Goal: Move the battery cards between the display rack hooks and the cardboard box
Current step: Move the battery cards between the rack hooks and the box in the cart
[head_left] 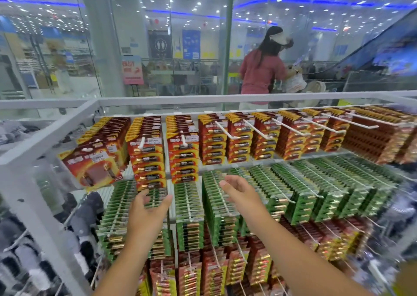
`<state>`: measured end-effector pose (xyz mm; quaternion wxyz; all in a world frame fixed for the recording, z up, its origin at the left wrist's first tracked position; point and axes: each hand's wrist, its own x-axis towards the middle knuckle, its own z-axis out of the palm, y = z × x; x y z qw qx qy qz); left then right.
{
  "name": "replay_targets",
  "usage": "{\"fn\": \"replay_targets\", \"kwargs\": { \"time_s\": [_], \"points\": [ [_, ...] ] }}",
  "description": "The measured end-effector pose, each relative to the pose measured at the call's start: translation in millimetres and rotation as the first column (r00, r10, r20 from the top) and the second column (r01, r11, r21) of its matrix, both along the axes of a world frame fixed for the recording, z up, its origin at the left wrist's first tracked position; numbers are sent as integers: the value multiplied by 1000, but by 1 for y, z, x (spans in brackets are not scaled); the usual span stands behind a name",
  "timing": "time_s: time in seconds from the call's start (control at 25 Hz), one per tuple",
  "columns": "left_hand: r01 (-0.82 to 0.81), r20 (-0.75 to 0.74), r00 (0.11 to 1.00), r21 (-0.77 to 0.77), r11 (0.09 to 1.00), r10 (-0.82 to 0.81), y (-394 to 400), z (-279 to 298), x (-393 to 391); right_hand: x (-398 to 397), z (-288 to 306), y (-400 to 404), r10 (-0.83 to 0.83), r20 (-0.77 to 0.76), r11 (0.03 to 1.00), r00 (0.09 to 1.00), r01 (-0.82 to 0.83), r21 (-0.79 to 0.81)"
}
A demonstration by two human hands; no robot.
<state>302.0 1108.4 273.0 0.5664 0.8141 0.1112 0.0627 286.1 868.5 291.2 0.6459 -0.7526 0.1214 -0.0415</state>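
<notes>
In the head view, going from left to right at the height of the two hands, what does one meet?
White metal rack post → left hand on green battery cards → right hand → long rows of green battery cards on white hooks.

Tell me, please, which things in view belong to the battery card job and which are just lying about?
Belongs to the job:
red battery cards
green battery cards
white rack hooks
left hand and right hand, both empty

Just about:
grey garments hanging left of the rack
person in a pink top behind the glass
</notes>
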Motion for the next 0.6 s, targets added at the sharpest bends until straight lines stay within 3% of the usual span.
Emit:
{"fn": "replay_targets", "kwargs": {
  "time_s": [0.24,0.6],
  "points": [
    [188,42,981,43,981,-189,-124,12,-63,-98,-12,-118,-87,-8,995,996,88,54],
    [497,55,864,59,866,-500,-408,-7,-188,-290,-44,-370,-367,101,930,925,363,56]
  ]
}}
